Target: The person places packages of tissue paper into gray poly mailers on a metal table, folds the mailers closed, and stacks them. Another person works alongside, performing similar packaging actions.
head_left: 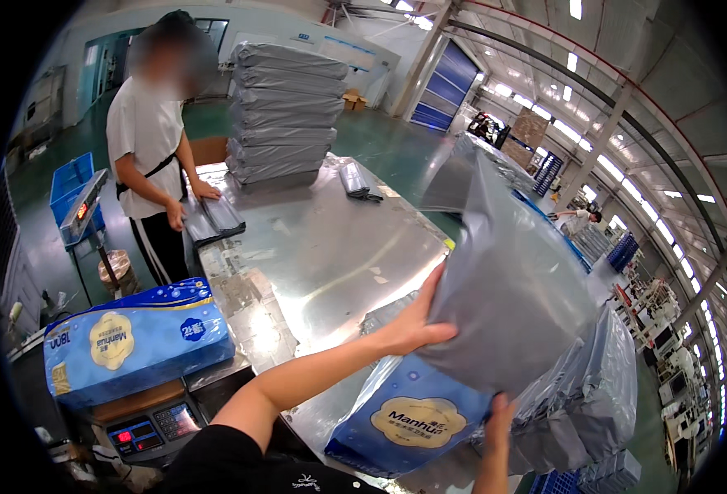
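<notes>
Warehouse hall is bending at the rim, far racks and a distant person too small to make out. One long steel desk [330, 239] is running up the middle, its near end hidden under the work. One tall stack of grey bagged parcels [285, 111] is standing at the far end, roughly seven layers, exact count unclear. One grey plastic mailing bag [511, 280] is sitting over a blue tissue pack [408, 424] at the near right of the desk; only the pack's lower part is showing, the rest is hidden inside the bag. More grey bagged parcels [602, 387] are piling to the right, count unclear, partly cut off by the edge. A second blue tissue pack [133, 342] is lying on one scale [149, 424] at lower left, scale mostly covered. Left hand [417, 317] is pressing flat on the bag's left side, fingers spread, thumb under the fold. Right hand [499, 416] is coming up from the lower edge, fingers on the bag's bottom edge, mostly hidden, so can't tell how tightly it is gripping. A co-worker [153, 156] is standing at far left, both hands on a flat grey bag [213, 221]. One small grey bundle [355, 181] is lying near the stack.
</notes>
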